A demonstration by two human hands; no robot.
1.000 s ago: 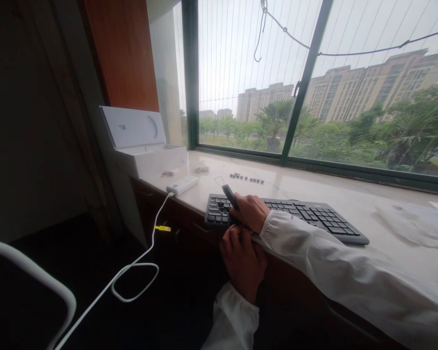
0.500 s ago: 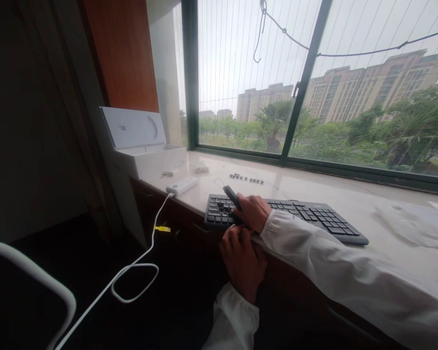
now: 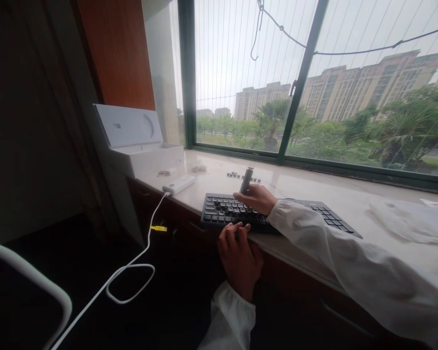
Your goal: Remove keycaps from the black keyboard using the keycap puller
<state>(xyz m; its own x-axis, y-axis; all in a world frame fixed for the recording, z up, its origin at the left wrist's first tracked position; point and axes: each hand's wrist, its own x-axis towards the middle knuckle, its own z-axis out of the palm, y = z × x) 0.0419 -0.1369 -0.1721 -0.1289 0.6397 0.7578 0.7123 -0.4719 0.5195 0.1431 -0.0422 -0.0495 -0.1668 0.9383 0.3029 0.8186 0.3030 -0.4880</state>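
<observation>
Black full-size plastic kbd w/ number pad [image 3: 210, 210]: flat along near edge of pale marbled countertop [image 3: 299, 187], prob. so we reach it easily; a few key spots at L end look bare.
R hand [image 3: 260, 198]: our fingers pressed tog. round lower end of slim dark-grey handled tool w/ thin wire end [image 3: 247, 180], no gap seen; handle nr upright above kbd, wire up & away, prob. to keep it off the keys.
L hand [image 3: 241, 257]: our fingers bent, close tog., tips at kbd's front edge, seemingly steadying it; thumb unclear, can't tell if pinching.
Small dark keycaps [image 3: 234, 174]: loose, in rough row behind kbd, prob. kept tog. & clear of our hands.
White open-lidded cardboard box [image 3: 155, 160]: far L, well apart.
</observation>
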